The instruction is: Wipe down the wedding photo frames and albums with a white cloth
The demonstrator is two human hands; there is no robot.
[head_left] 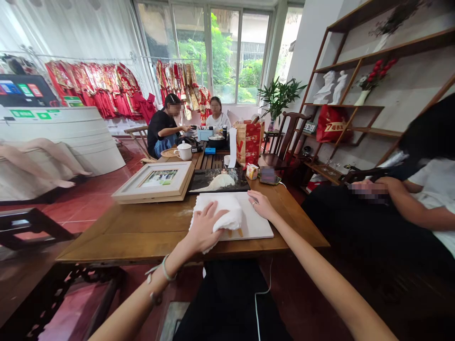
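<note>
My left hand [205,226] is on a crumpled white cloth [230,214], fingers spread over it and a fold caught by the thumb. Under the cloth lies a flat white board [261,229] near the table's front edge. Small orange-yellow marks [235,233] show on the board just below the cloth. My right hand [262,204], with a ring on one finger, rests on the board's far right corner with its fingers stretched out. Beyond the board a dark picture panel [218,181] with a white gown lies flat. To its left are stacked pale wooden frames [152,182].
A wooden table [142,232] carries a small box [252,171], a phone [270,175], a paper bag [250,142] and a lidded white cup [184,150]. A white cable [263,293] hangs before my lap. A person [419,189] sits at right; two people sit at the far end.
</note>
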